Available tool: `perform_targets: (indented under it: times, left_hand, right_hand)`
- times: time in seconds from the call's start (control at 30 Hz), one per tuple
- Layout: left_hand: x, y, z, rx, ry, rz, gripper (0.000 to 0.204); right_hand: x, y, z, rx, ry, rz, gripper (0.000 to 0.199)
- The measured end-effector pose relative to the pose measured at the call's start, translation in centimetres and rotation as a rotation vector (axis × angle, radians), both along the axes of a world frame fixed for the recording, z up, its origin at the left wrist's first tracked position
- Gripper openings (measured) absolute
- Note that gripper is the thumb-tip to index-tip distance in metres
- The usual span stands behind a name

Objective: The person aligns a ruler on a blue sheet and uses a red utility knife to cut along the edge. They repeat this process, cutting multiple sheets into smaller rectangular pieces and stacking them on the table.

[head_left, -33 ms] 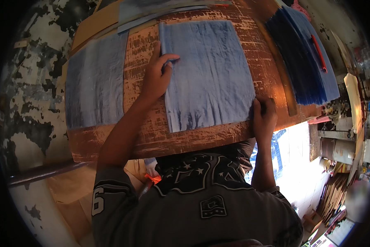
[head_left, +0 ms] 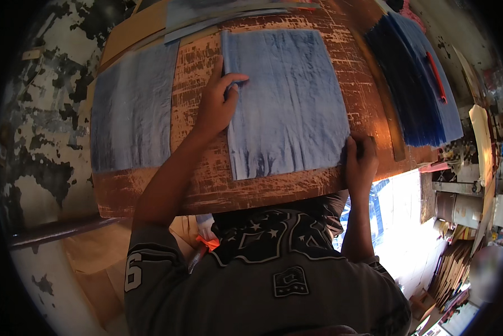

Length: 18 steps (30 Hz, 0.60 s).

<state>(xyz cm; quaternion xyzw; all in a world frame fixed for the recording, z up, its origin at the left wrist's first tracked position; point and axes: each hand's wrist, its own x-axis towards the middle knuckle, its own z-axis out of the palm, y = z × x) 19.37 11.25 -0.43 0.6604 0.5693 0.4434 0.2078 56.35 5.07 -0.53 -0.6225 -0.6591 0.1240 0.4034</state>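
Observation:
A pale blue streaked sheet (head_left: pixel 288 101) lies flat in the middle of a worn brown wooden table (head_left: pixel 201 185). My left hand (head_left: pixel 218 106) rests on the sheet's left edge, with the thumb on top and the fingers curled at the border. My right hand (head_left: pixel 360 162) is closed over the sheet's near right corner at the table's front edge. Both forearms reach up from my dark printed shirt (head_left: pixel 262 274).
A second pale blue sheet (head_left: pixel 131 106) lies on the table's left part. A stack of dark blue sheets (head_left: pixel 413 84) with a red stick (head_left: pixel 436 75) on it sits at the right, beside a wooden strip (head_left: pixel 387 117). A peeling wall (head_left: pixel 33 140) is left; cluttered shelves are right.

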Motion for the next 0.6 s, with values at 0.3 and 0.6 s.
perform_targets:
  times: [0.3,0.6]
  left_hand:
    - [-0.2,-0.1,0.2,-0.013,-0.017,0.010,0.026]
    - [0.0,-0.2,0.4,-0.031,-0.051,0.011,0.026]
  right_hand:
    - [-0.2,0.0,0.4,-0.030,0.035,0.019,0.018]
    - [0.0,-0.1,0.1,-0.030,0.033,0.022,0.020]
